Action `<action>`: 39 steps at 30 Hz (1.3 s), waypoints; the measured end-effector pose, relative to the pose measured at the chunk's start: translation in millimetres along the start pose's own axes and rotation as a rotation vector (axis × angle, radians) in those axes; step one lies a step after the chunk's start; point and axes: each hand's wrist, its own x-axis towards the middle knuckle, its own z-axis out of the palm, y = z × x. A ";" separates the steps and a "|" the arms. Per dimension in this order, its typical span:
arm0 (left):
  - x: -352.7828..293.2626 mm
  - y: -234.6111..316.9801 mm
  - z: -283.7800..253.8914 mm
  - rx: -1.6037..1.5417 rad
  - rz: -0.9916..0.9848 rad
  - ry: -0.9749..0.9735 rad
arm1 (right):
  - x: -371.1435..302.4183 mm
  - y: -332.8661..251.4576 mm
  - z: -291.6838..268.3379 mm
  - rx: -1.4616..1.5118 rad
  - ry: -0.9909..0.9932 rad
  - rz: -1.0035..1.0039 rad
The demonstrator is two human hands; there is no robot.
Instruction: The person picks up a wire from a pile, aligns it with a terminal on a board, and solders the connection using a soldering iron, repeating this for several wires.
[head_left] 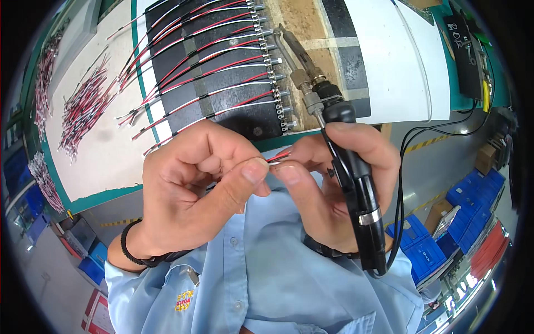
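Observation:
My left hand (194, 189) pinches a few thin red, black and white wires (279, 158) between thumb and forefinger in front of my chest. The thumb and forefinger of my right hand (322, 214) grip the same wires from the other side. A black soldering iron (361, 195) also rests in my right hand, its metal tip and feed tube pointing up over the bench and its cable trailing below. Beyond my hands, a row of small metal connectors (276, 78) lines the edge of a black board (167, 42), with red and white wires running left from them.
Bundles of red, white and black wires (86, 108) lie at the left of the bench. White sheet (406, 67) covers its right part. A black controller box (463, 55) stands at the far right, cables hanging from it. Blue bins (417, 245) sit on the floor, lower right.

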 end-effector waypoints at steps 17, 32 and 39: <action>52.2 20.0 -10.8 0.155 -0.470 0.059 | -11.0 15.1 -59.5 -0.460 -0.060 -0.336; 55.2 21.4 -11.3 0.193 -0.513 0.029 | -20.3 7.7 -54.6 -0.262 -0.041 -0.261; 55.5 21.3 -13.0 0.185 -0.517 0.018 | -18.5 7.4 -55.7 -0.275 -0.067 -0.258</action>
